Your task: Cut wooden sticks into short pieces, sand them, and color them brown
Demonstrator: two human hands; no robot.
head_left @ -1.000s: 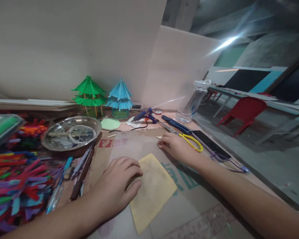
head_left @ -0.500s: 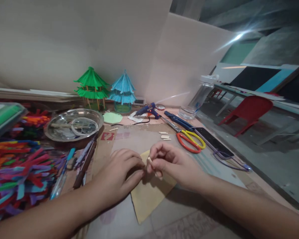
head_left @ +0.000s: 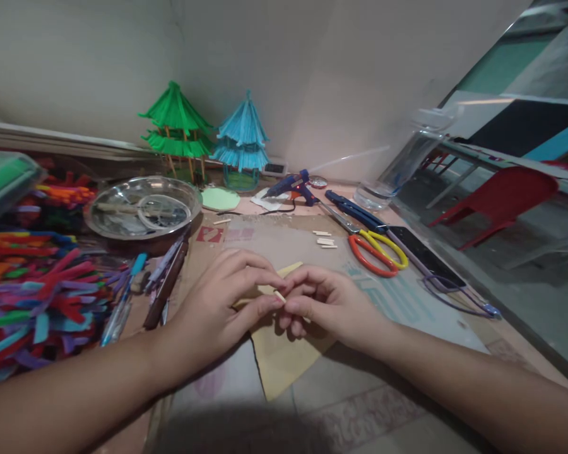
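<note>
Bring right hand [head_left: 334,302] in from the far side of the sheet [head_left: 284,369], where reaching a second ago, to meet left hand [head_left: 234,287]. Keep left hand close to its earlier place, over the sheet's left part. Pinch a stick [head_left: 279,296] in the right grip, closing thumb and fingers on it, above the sheet and between both hands. Set left fingertips right up against the stick; cannot tell whether the left grip bears on it too. Cover much of the yellow sheet, leaving its near corner in sight.

Beyond the hands, see more sticks [head_left: 325,241] lying in a small group, with scissors [head_left: 355,232] just to their right. Farther right on the table [head_left: 511,337], see phone [head_left: 421,255]; farther back, glue gun [head_left: 286,184] and bottle [head_left: 409,157]. Find green model [head_left: 177,129] and blue model [head_left: 242,135] standing side by side at the back. At left, see dish [head_left: 142,236] and coloured strips [head_left: 47,296].
</note>
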